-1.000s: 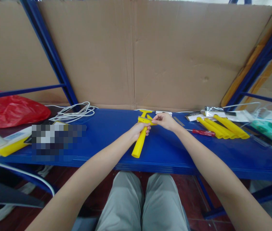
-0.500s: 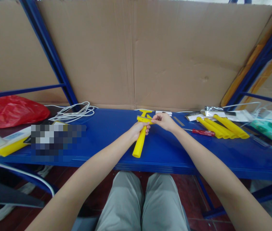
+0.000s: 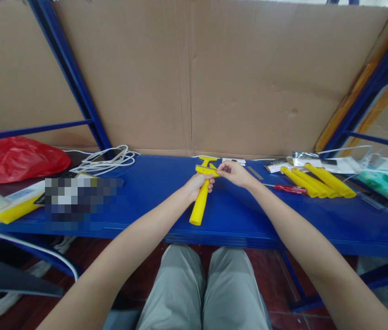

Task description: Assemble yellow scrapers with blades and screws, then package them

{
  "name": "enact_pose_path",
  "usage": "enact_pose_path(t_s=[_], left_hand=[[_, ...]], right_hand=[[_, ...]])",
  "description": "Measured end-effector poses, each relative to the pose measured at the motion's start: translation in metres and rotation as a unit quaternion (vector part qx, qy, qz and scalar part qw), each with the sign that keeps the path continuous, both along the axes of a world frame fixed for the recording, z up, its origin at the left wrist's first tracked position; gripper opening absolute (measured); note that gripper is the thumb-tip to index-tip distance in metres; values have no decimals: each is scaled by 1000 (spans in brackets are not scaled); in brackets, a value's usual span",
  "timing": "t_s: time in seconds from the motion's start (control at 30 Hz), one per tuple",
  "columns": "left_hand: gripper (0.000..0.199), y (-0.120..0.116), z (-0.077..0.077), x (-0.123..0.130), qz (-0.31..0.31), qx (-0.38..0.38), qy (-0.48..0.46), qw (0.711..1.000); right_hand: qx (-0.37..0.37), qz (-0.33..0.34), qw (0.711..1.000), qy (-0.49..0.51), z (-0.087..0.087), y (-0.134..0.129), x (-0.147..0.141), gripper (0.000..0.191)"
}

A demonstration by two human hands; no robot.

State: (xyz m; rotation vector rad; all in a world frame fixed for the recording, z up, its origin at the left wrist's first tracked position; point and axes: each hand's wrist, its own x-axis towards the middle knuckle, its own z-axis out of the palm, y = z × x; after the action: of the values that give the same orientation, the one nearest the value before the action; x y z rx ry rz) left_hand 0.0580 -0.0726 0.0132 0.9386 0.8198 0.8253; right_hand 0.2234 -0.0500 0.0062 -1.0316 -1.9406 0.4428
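The yellow plastic T-shaped tool with a round, tube-like handle (image 3: 199, 205) is in front of the person, above the middle of the blue metal worktop (image 3: 152, 192). The left hand (image 3: 196, 185) has its grip clamped on the handle just below the crosswise head, with the lower end of the tube pointing towards the person. The right hand (image 3: 235, 173) reaches in from the other side, its fingertips bunched at the right end of the head; whether that grip has closed on the edge or on something small cannot be told.

Good work here rests on a firm left hold close under the head, so that light pressure from the right fingertips does not twist the handle. Those fingertips would do best with small, square-on movements, clear of any sharp edge. Behind the tool lies another yellow plastic T-shaped piece (image 3: 208, 160), near enough to be nudged. The flat grey metal strip (image 3: 255, 173) and the screwdriver with a red translucent handle (image 3: 290, 189) lie beyond and beside the right forearm.
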Motion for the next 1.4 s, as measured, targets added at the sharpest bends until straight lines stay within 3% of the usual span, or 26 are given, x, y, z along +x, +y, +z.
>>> enact_pose_path(t_s=[0.27,0.63,0.97,1.4], left_hand=[[16,-1,1,0,-7,-10,2,1000],[14,-1,-1,1,-7,6,8,1000],[13,0,1,0,-13,-6,-6,1000],[14,-2,4,0,4,-3,-19,1000]], right_hand=[[18,-30,998,-49,3,-2,-2,2],[20,-6,998,-60,2,-1,1,3],[153,-8,973,-173,6,-8,-3,8],[200,-14,957,-211,10,-17,-6,16]])
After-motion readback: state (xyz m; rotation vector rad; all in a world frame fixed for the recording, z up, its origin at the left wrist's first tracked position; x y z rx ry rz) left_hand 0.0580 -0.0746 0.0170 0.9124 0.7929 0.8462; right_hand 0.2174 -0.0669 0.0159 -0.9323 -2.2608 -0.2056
